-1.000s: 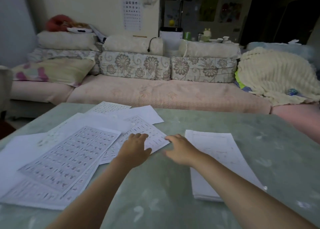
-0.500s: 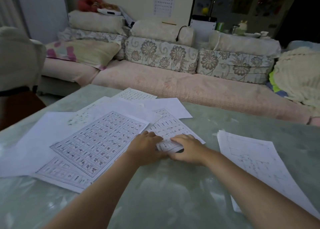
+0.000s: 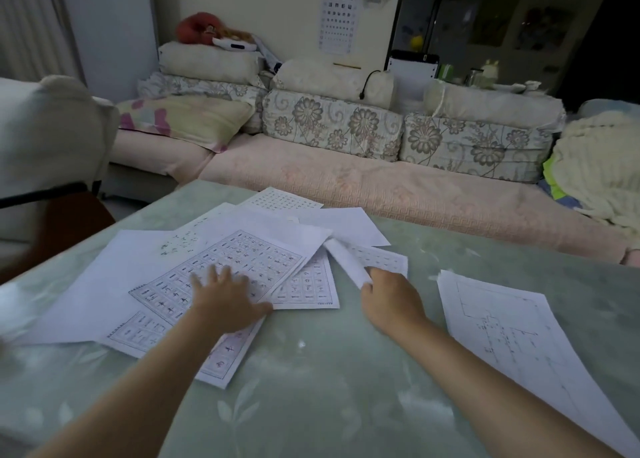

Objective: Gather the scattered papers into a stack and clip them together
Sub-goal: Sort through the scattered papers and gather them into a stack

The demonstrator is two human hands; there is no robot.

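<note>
Lying scattered on a green table (image 3: 329, 405), papers (image 3: 145, 267) face a floral sofa (image 3: 381, 187).

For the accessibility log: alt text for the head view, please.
A person's left hand presses flat on scattered printed papers on a green table, while the right hand pinches one curled sheet. A drawing sheet lies apart at right, a sofa behind.
</note>
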